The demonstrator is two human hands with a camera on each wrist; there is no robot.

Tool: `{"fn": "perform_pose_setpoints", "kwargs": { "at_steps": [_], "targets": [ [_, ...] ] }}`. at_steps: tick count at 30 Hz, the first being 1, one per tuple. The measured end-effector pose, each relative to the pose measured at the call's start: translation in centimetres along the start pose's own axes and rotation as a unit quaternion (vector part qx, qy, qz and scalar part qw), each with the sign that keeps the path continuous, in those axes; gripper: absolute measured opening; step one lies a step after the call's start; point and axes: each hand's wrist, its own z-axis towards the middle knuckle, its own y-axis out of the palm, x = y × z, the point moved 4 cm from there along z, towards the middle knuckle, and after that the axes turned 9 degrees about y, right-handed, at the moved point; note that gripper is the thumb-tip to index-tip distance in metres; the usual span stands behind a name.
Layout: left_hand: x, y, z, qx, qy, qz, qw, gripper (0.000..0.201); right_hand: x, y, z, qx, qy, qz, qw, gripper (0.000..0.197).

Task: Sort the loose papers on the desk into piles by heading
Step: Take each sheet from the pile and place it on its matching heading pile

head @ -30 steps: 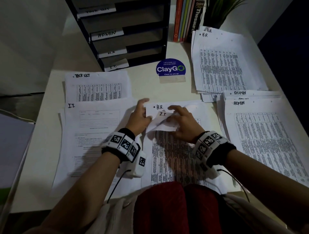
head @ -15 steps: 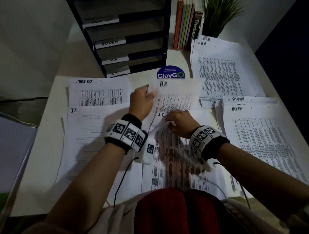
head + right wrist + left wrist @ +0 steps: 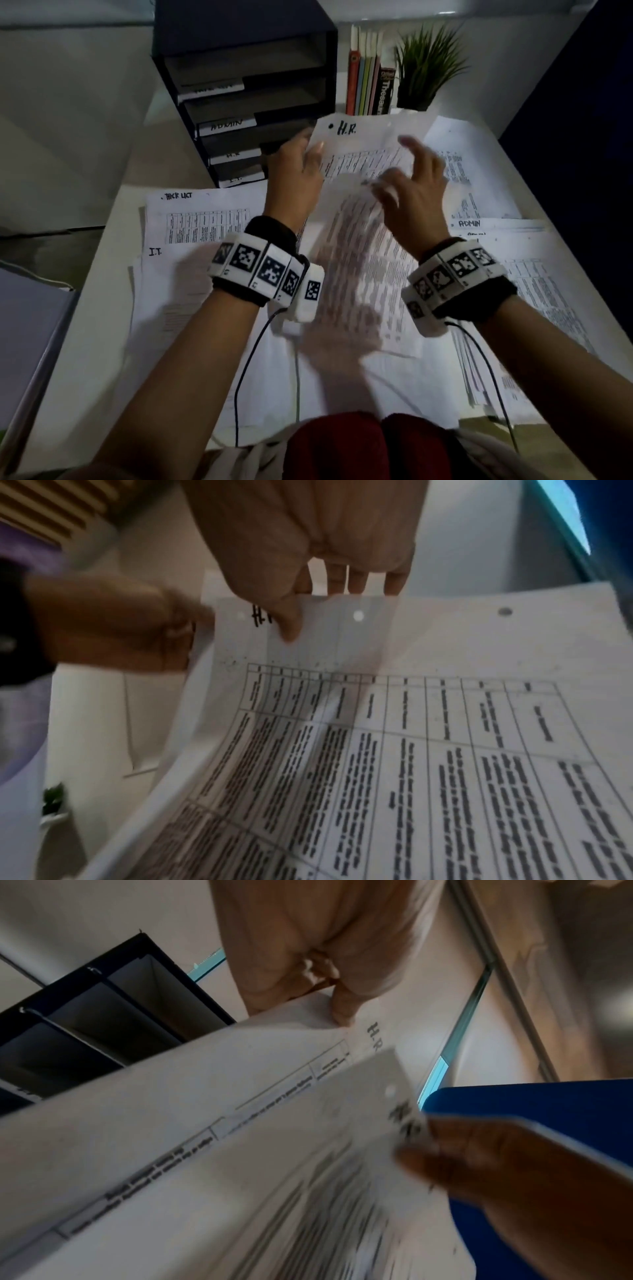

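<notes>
Head view: the left hand [image 3: 294, 174] pinches the top left corner of a sheet [image 3: 363, 144] marked H.R. and holds it up above the middle of the desk [image 3: 102, 308]. The right hand [image 3: 411, 192] is at the sheet's right side. The right wrist view shows its thumb [image 3: 289, 623] and fingers pinching the top edge, so both hands hold this one sheet.

I think the step in hand is moving this sheet to its pile. The H.R. pile [image 3: 479, 171] lies at the far right corner of the desk. Next, the sheet should go flat on top of it, with the edges lined up.

I count four piles on the desk: the H.R. pile, an ADMIN pile [image 3: 548, 291] at the right edge, an I.T. pile [image 3: 171, 291] at the left, and a pile marked TASK LIST [image 3: 205, 212] behind it. More sheets [image 3: 359, 342] wait in the middle near the front edge. I cannot count them.
</notes>
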Motion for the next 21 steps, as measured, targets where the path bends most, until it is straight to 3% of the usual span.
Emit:
{"fn": "perform_pose_setpoints", "kwargs": {
  "at_steps": [3,5,8,11,14,15,17,18,19,21],
  "targets": [
    [1.1,0.9,0.0,-0.061,0.016,0.001,0.998,0.031,-1.7,-3.1,2.1,0.089,-0.074,-0.008,0.993,0.024],
    [2.0,1.3,-0.1,-0.081,0.005,-0.042,0.996,0.035,-2.4,-4.1,3.4,0.066,-0.092,0.010,0.993,0.020],
    [2.9,1.6,-0.2,-0.078,-0.029,-0.141,0.987,0.053,-2.7,-5.2,4.8,0.019,-0.059,0.077,0.995,0.015],
    [3.3,1.6,-0.8,-0.036,-0.045,-0.140,0.989,0.032,-3.0,-7.2,5.8,0.038,-0.048,0.179,0.982,0.016],
    [2.1,2.3,-0.9,0.001,-0.064,-0.041,0.997,0.023,-2.7,-9.6,6.9,0.090,-0.036,0.256,0.962,0.042],
    [1.7,2.6,-0.8,0.019,-0.068,-0.020,0.997,0.020,-2.3,-10.4,7.2,0.118,-0.040,0.260,0.958,0.043],
    [1.5,3.3,-0.3,0.066,-0.071,-0.017,0.995,0.017,-0.2,-11.8,7.5,0.213,-0.053,0.239,0.946,0.042],
    [1.8,3.5,0.1,0.091,-0.075,-0.028,0.993,0.016,1.5,-12.2,7.7,0.255,-0.043,0.221,0.940,0.051],
    [2.1,3.7,0.5,0.112,-0.081,-0.045,0.989,0.016,3.6,-12.2,7.8,0.270,-0.018,0.213,0.939,0.067],
    [2.5,4.4,1.4,0.155,-0.081,-0.085,0.981,0.018,8.6,-11.0,8.1,0.192,0.089,0.272,0.939,0.094]
  ]
}}
